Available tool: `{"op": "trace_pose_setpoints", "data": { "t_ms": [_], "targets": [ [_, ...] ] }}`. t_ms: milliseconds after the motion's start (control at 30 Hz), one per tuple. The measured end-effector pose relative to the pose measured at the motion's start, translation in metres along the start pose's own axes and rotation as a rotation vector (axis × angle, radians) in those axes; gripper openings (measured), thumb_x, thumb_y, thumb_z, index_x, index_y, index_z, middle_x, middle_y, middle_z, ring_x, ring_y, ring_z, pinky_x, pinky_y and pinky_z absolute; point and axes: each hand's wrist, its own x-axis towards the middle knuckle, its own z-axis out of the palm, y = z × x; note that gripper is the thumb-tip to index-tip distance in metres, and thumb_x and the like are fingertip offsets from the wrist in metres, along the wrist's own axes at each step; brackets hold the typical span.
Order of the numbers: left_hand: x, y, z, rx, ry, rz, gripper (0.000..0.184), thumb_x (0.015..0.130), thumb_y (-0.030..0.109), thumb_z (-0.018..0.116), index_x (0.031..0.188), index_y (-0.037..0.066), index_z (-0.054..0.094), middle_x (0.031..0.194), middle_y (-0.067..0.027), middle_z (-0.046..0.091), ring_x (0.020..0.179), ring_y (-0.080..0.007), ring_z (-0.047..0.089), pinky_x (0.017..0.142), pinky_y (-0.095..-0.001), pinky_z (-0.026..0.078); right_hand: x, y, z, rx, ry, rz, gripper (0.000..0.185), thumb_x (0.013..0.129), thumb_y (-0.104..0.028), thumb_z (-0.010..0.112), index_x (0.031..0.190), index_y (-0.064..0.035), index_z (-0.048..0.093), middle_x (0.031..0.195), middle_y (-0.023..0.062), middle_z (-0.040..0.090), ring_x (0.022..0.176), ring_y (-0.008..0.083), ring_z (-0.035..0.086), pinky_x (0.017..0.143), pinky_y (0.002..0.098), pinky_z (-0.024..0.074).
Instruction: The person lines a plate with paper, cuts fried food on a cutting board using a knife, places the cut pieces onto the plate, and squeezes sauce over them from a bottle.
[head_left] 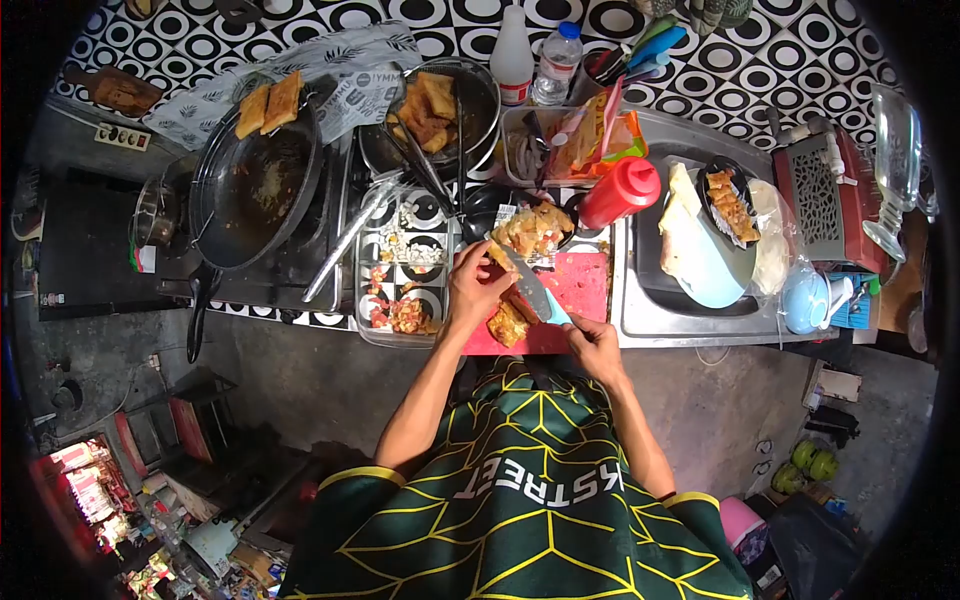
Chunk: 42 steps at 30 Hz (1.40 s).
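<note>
My right hand grips the light-blue handle of a knife, its blade slanting up and left over the red cutting board. Between the fingers of my left hand is a piece of golden fried filled pastry, against the blade's tip end. Another browned pastry piece lies on the board below the blade. Just beyond the board, a dark plate bears cut pastry pieces with a pale and red filling.
Left of the board sits a clear tray with chopped white and red ingredients. Farther left are a black frying pan and a pan of fried pastries. A red squeeze bottle stands behind the board; a steel sink is at right.
</note>
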Motion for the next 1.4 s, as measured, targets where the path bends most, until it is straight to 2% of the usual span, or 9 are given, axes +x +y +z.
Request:
{"op": "trace_pose_setpoints", "data": {
  "t_ms": [200, 300, 533, 567, 633, 800, 1033, 1133, 1400],
  "targets": [
    [0.017, -0.005, -0.003, 0.091, 0.016, 0.026, 0.067, 0.067, 0.018, 0.087, 0.126, 0.002, 0.059, 0.113, -0.0114, 0.062, 0.084, -0.0161, 0.063, 0.068, -0.0271, 0.054, 0.0, -0.012, 0.013, -0.056, 0.024, -0.003, 0.03, 0.092, -0.019, 0.062, 0.116, -0.0022, 0.067, 0.067, -0.0025, 0.059, 0.056, 0.0058, 0.049, 0.052, 0.0274, 0.0437],
    [0.028, -0.005, -0.006, 0.079, -0.038, -0.108, 0.07, 0.064, 0.019, 0.088, 0.126, 0.004, 0.06, 0.101, -0.0093, 0.064, 0.072, -0.0113, 0.059, 0.064, -0.0247, 0.052, 0.001, -0.01, 0.01, -0.101, 0.054, -0.045, 0.031, 0.092, -0.02, 0.062, 0.117, -0.0018, 0.067, 0.069, -0.0002, 0.06, 0.057, 0.0064, 0.051, 0.056, 0.0284, 0.0465],
    [0.041, -0.008, 0.012, 0.1, 0.017, 0.062, 0.07, 0.062, 0.021, 0.088, 0.125, 0.007, 0.062, 0.095, -0.0065, 0.062, 0.058, -0.0046, 0.046, 0.052, -0.0209, 0.041, -0.011, -0.019, -0.01, -0.157, 0.11, 0.049, 0.033, 0.091, -0.02, 0.063, 0.117, -0.0007, 0.066, 0.074, 0.0079, 0.067, 0.068, 0.0102, 0.059, 0.068, 0.0303, 0.0506],
    [0.042, -0.009, 0.014, 0.108, 0.03, 0.066, 0.07, 0.062, 0.021, 0.088, 0.125, 0.007, 0.062, 0.095, -0.0062, 0.062, 0.058, -0.0043, 0.045, 0.051, -0.0205, 0.041, -0.011, -0.015, -0.012, -0.171, 0.137, -0.013, 0.032, 0.091, -0.018, 0.062, 0.117, 0.0002, 0.066, 0.07, 0.0046, 0.063, 0.062, 0.0083, 0.055, 0.06, 0.028, 0.0471],
    [0.045, -0.01, 0.018, 0.141, 0.034, 0.103, 0.069, 0.061, 0.022, 0.088, 0.123, 0.006, 0.062, 0.101, -0.0093, 0.064, 0.071, -0.0129, 0.056, 0.065, -0.0267, 0.048, -0.012, -0.006, -0.015, -0.198, 0.191, -0.137, 0.029, 0.093, -0.014, 0.061, 0.116, 0.0021, 0.066, 0.061, -0.0021, 0.056, 0.048, 0.0044, 0.048, 0.044, 0.0234, 0.04],
    [0.054, 0.009, 0.02, 0.202, -0.01, 0.176, 0.066, 0.061, 0.023, 0.087, 0.119, 0.004, 0.061, 0.112, -0.0132, 0.065, 0.1, -0.0285, 0.06, 0.092, -0.0383, 0.046, -0.014, 0.004, -0.022, -0.182, 0.233, -0.116, 0.031, 0.093, -0.016, 0.062, 0.117, 0.0022, 0.066, 0.062, -0.001, 0.059, 0.048, 0.0044, 0.048, 0.044, 0.0233, 0.0403],
    [0.069, 0.0, 0.037, 0.248, -0.042, 0.296, 0.063, 0.061, 0.025, 0.087, 0.115, 0.005, 0.064, 0.112, -0.0107, 0.066, 0.103, -0.0289, 0.059, 0.091, -0.0362, 0.043, -0.013, 0.004, -0.031, -0.205, 0.282, -0.078, 0.029, 0.093, -0.016, 0.061, 0.118, -0.0006, 0.066, 0.064, 0.0003, 0.061, 0.047, 0.0045, 0.047, 0.044, 0.0227, 0.0399],
    [0.07, -0.007, 0.04, 0.288, -0.067, 0.32, 0.058, 0.061, 0.026, 0.086, 0.111, 0.004, 0.067, 0.113, -0.0086, 0.066, 0.102, -0.028, 0.058, 0.09, -0.0349, 0.042, -0.012, -0.002, -0.026, -0.161, 0.367, -0.069, 0.034, 0.089, -0.023, 0.063, 0.115, -0.0023, 0.068, 0.055, 0.0051, 0.048, 0.054, 0.0074, 0.043, 0.052, 0.0306, 0.0418],
    [0.071, -0.01, 0.04, 0.296, -0.07, 0.331, 0.054, 0.06, 0.024, 0.085, 0.108, 0.005, 0.068, 0.115, -0.0081, 0.066, 0.099, -0.0271, 0.057, 0.09, -0.0346, 0.043, 0.0, -0.019, -0.016, -0.302, 0.344, -0.155, 0.035, 0.088, -0.022, 0.063, 0.116, -0.0012, 0.067, 0.058, 0.0124, 0.057, 0.051, 0.0097, 0.045, 0.051, 0.0316, 0.0434]
  ]
}}
